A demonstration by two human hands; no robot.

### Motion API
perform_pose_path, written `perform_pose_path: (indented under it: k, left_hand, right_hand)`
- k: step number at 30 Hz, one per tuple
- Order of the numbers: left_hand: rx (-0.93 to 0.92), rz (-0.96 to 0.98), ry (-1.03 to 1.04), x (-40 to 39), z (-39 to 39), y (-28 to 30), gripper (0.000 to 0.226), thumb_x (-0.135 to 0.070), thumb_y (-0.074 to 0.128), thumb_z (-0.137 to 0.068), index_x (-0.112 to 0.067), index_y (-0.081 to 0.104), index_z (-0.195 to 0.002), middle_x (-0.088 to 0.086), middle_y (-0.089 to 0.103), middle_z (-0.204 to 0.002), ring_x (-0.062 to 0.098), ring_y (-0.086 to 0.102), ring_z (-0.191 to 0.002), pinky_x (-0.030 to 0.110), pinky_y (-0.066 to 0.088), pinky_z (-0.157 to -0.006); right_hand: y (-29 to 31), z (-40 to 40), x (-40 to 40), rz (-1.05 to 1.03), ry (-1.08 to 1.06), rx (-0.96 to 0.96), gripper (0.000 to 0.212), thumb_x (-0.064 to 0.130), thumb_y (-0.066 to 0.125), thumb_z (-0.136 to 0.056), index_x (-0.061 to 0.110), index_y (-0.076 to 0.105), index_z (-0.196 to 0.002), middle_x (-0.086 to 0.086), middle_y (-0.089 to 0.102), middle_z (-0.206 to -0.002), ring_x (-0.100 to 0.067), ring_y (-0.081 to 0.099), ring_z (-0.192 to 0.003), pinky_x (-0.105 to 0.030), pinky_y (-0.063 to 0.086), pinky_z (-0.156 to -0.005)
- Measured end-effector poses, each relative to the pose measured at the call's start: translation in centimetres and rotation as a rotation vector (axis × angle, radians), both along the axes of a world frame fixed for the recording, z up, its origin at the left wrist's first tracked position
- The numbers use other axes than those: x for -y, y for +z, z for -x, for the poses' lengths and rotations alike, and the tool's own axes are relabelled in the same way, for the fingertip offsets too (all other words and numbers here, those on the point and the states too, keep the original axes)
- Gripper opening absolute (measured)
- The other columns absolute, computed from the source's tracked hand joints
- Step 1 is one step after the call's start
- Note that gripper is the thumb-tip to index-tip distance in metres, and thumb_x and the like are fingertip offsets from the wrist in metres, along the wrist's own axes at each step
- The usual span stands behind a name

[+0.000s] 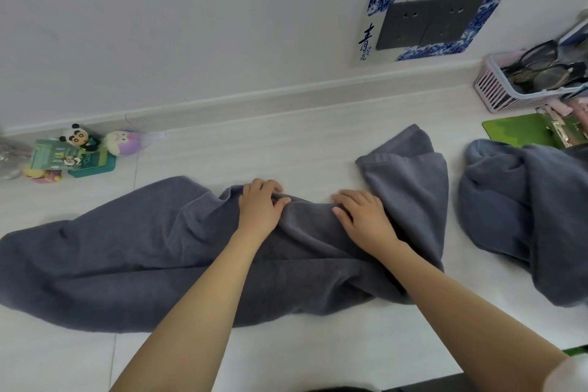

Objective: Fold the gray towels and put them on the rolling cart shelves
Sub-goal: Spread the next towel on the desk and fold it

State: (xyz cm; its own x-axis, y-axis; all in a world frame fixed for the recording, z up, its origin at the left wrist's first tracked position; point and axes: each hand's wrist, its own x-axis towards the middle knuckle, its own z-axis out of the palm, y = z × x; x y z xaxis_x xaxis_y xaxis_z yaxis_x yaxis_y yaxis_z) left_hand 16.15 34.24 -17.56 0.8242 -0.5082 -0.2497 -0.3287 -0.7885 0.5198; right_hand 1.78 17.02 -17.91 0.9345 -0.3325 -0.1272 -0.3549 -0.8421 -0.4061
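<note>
- I see a gray towel (133, 251) spread crumpled across the white table (286, 149), filling the lower left and middle of the frame.
- Its right end is doubled over into a flap (410, 175) that rises toward the upper right of centre.
- The left hand (259, 204) sits at the towel's far edge, centre frame, fingers curled down into the cloth; it looks to me like it is pinching a fold, thumb pressed against the fabric.
- The right hand (362, 216) lies just right of it, fingers bent and bunching the same towel beside the flap; I read that as a grip, though the fingertips are partly buried in the cloth.
- The two hands are near one another but not touching, a ridge of towel between them.
- A second gray towel (521, 216) lies in a heap at the right edge, apart from the first.
- Behind it, a green board (515, 134) and a pink basket (496, 95) holding eyeglasses (541, 67), upper right.
- On the wall, dark outlets (432, 22) framed by a blue-and-white sticker.
- At the left edge, a panda figure (78, 137), a purple plush toy (122, 143) and a green card (57, 156) against the wall.
</note>
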Motion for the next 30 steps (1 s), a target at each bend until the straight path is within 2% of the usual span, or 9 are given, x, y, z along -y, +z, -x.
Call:
perform_pose_path:
  k: [5, 9, 12, 16, 17, 19, 22, 27, 30]
  left_hand:
    - [-0.132, 0.069, -0.020, 0.3, -1.2, 1.4, 0.009, -0.030, 0.063, -0.088, -0.025, 0.058, -0.083, -0.006, 0.044, -0.099, 0.017, 0.043, -0.106, 0.027, 0.034, -0.094]
    - [-0.146, 0.297, 0.023, 0.7, -1.6, 5.2, 0.007, -0.023, 0.066, -0.087, -0.023, 0.060, -0.083, -0.010, 0.051, -0.093, 0.001, 0.048, -0.074, 0.003, 0.037, -0.070]
    - [-0.045, 0.349, 0.060, 1.3, -2.1, 8.0, 0.007, -0.026, 0.064, -0.088, -0.024, 0.060, -0.083, -0.017, 0.057, -0.084, 0.002, 0.046, -0.063, 0.010, 0.035, -0.061]
    - [0.128, 0.446, 0.152, 3.1, -3.4, 10.9, 0.009, -0.027, 0.060, -0.090, -0.025, 0.056, -0.083, -0.017, 0.057, -0.079, 0.002, 0.049, -0.064, 0.010, 0.037, -0.063]
    - [0.164, 0.463, 0.158, 3.8, -3.7, 11.2, 0.008, -0.026, 0.059, -0.091, -0.024, 0.055, -0.084, -0.015, 0.057, -0.081, 0.001, 0.051, -0.067, 0.011, 0.039, -0.065]
    - [0.167, 0.487, 0.096, 5.0, -4.1, 10.6, 0.001, -0.023, 0.056, -0.093, -0.022, 0.056, -0.093, -0.010, 0.057, -0.096, 0.004, 0.055, -0.079, 0.019, 0.046, -0.076]
    - [0.051, 0.441, -0.037, 5.5, -3.6, 8.1, 0.033, -0.023, 0.049, -0.097, -0.020, 0.049, -0.130, 0.000, 0.039, -0.141, 0.013, 0.052, -0.114, 0.029, 0.043, -0.098]
    - [0.174, 0.107, 0.104, 2.4, -2.2, 3.6, 0.039, -0.023, 0.041, -0.098, -0.016, 0.047, -0.136, 0.009, 0.029, -0.152, 0.023, 0.028, -0.139, 0.041, 0.025, -0.111]
    - [0.116, -0.129, 0.162, -0.3, -1.3, 1.1, 0.046, -0.030, 0.033, -0.100, -0.018, 0.034, -0.145, 0.013, 0.013, -0.158, 0.027, 0.007, -0.146, 0.047, 0.007, -0.118]
  right_hand:
    - [-0.3, -1.8, -0.6, -0.007, 0.028, 0.016, 0.044, 0.049, 0.036, -0.094, 0.025, 0.061, -0.120, 0.001, 0.056, -0.115, -0.022, 0.046, -0.105, -0.032, 0.032, -0.093]
    - [3.5, -4.1, -0.6, -0.584, -0.093, -0.199, 0.043, 0.047, 0.040, -0.097, 0.017, 0.067, -0.110, 0.000, 0.065, -0.113, -0.019, 0.055, -0.108, -0.031, 0.040, -0.098]
    - [7.1, -5.2, 1.0, -0.899, -0.065, -0.499, 0.045, 0.059, 0.053, -0.085, 0.023, 0.070, -0.105, 0.004, 0.071, -0.106, -0.014, 0.064, -0.102, -0.030, 0.048, -0.094]
    - [10.9, -6.9, 4.8, -1.106, -0.080, -0.444, 0.047, 0.050, 0.060, -0.081, 0.011, 0.069, -0.105, -0.005, 0.071, -0.106, -0.019, 0.064, -0.106, -0.033, 0.044, -0.101]
    - [11.7, -7.6, 5.6, -1.036, -0.108, -0.422, 0.050, 0.052, 0.061, -0.081, 0.010, 0.068, -0.108, -0.004, 0.071, -0.107, -0.020, 0.064, -0.106, -0.032, 0.044, -0.100]
    - [12.1, -9.2, 6.9, -0.595, -0.223, -0.336, 0.043, 0.050, 0.059, -0.086, 0.013, 0.064, -0.107, 0.000, 0.065, -0.105, -0.022, 0.060, -0.105, -0.029, 0.042, -0.088]
    - [9.8, -10.2, 6.3, 0.115, -0.357, -0.185, 0.049, 0.037, 0.058, -0.087, 0.013, 0.047, -0.128, -0.014, 0.048, -0.130, -0.035, 0.041, -0.121, -0.040, 0.037, -0.092]
    - [4.9, -9.2, 1.2, 0.203, 0.122, -0.083, 0.063, 0.043, 0.047, -0.092, 0.028, 0.023, -0.148, -0.005, 0.009, -0.158, -0.027, 0.007, -0.145, -0.043, 0.005, -0.115]
    - [1.4, -6.6, 0.0, 0.151, 0.366, -0.261, 0.070, 0.064, 0.008, -0.085, 0.037, 0.012, -0.149, 0.004, 0.001, -0.159, -0.018, -0.003, -0.146, -0.037, -0.005, -0.116]
